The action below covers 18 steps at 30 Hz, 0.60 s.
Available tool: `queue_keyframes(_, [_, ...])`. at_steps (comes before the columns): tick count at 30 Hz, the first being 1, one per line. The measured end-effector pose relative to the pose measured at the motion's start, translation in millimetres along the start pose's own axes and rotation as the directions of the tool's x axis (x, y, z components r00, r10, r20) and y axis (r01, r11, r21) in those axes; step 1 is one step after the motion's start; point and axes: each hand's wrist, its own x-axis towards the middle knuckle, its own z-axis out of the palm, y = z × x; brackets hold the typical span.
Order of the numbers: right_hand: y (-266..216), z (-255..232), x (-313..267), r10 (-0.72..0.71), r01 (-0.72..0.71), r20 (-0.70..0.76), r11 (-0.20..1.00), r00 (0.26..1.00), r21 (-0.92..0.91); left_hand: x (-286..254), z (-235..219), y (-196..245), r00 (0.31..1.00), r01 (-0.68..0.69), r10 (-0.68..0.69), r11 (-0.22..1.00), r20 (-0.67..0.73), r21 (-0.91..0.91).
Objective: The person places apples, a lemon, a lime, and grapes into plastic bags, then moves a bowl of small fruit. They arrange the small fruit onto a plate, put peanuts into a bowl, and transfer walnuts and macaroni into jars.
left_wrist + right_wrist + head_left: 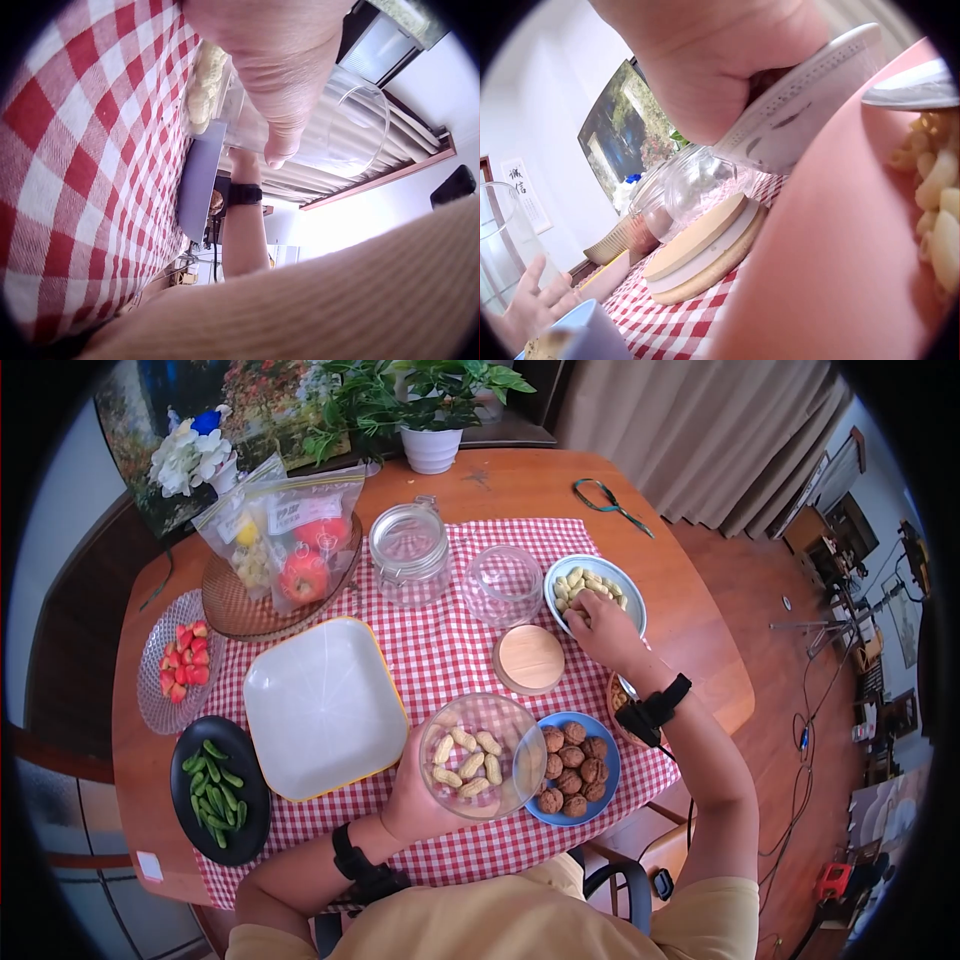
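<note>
My left hand [408,800] holds a clear glass jar [356,127], its thumb pressed along the side in the left wrist view. Several unshelled peanuts [472,765] show through the jar's open mouth. Over at the right, my right hand [603,632] reaches into a pale blue-white bowl [637,602] of peanuts [590,582]. Its fingers bend down among them, and I cannot tell whether they pinch one. From the right wrist, the bowl's dotted rim [810,71] rises right beside the palm.
A blue plate of walnuts [572,770] sits right of the held jar. Round wooden lid [530,658], glass jar [503,585] and clip-top jar [410,550] stand behind. Leftward are a square white dish [325,710], cucumbers [213,785], strawberries [185,660] and bagged fruit [305,560].
</note>
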Motion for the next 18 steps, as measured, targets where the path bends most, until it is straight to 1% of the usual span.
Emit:
queue_keyframes(2, [0,1,0,0.041,-0.042,0.034,0.999,0.999,0.027,-1,2,-4,1.000,0.006,-0.006,1.000,0.000,-0.019])
queue_keyframes(4, [-1,-1,1,0.034,-0.036,0.040,0.999,0.999,0.026,0,2,-3,1.000,0.012,-0.012,0.999,0.002,-0.037])
queue_keyframes(6, [-1,-2,3,0.027,-0.029,0.045,0.999,0.999,0.024,3,0,1,1.000,-0.009,0.009,0.999,-0.007,0.032])
queue_keyframes(7, [-1,-3,4,0.048,-0.050,0.050,0.998,0.998,0.034,4,1,3,1.000,-0.009,0.010,0.999,-0.007,0.033])
queue_keyframes(9, [-1,-3,5,0.068,-0.070,0.054,0.997,0.996,0.045,4,2,6,0.999,-0.023,0.022,1.000,-0.045,-0.013])
queue_keyframes(11, [2,-4,6,0.108,-0.107,-0.016,0.991,0.994,0.079,4,0,2,0.999,-0.018,0.018,1.000,-0.029,0.002])
queue_keyframes(12, [2,-3,7,0.106,-0.104,-0.016,0.991,0.994,0.079,4,0,1,1.000,-0.013,0.013,1.000,-0.013,0.015])
queue_keyframes(14, [3,-3,9,0.157,-0.152,-0.109,0.987,0.982,0.055,4,0,6,0.999,-0.015,0.015,1.000,-0.032,0.004])
queue_keyframes(15, [3,-4,9,0.156,-0.151,-0.108,0.987,0.982,0.055,5,0,7,0.999,-0.015,0.015,1.000,-0.050,-0.008])
queue_keyframes(17, [3,-7,11,0.119,-0.120,-0.228,0.993,0.966,0.011,1,1,0,0.999,-0.003,0.003,1.000,-0.052,-0.006])
queue_keyframes(18, [-1,-9,12,0.116,-0.116,-0.225,0.993,0.967,0.012,0,1,-1,0.999,0.011,-0.011,1.000,-0.054,-0.004])
